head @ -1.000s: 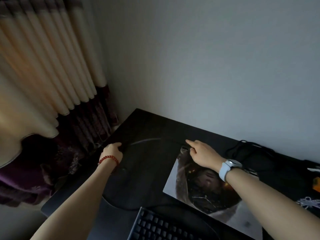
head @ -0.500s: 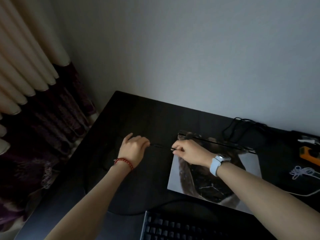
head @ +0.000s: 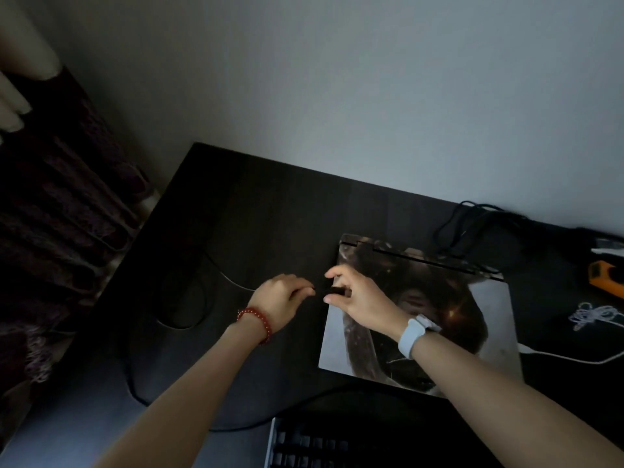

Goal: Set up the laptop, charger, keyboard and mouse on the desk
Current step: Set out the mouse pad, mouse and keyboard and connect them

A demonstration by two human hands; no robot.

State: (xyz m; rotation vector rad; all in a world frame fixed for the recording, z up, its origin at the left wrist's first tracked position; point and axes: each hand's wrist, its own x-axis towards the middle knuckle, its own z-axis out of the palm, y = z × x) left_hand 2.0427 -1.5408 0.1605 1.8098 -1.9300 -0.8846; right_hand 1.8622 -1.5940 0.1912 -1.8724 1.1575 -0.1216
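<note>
A closed laptop with a dark printed skin lies on the black desk. At its left edge my right hand pinches a small black plug. Just left of it, my left hand pinches the thin black cable, which trails away in a loop over the desk. A black keyboard shows at the bottom edge. No mouse is in view.
A bundle of black cables lies behind the laptop by the wall. At the right are an orange object, a coiled white cord and a white cable. Dark curtains hang left of the desk.
Both hands came together from apart at the laptop's left edge. The left hand left the desk's left side, and the right now pinches the plug. The view swung right and down.
</note>
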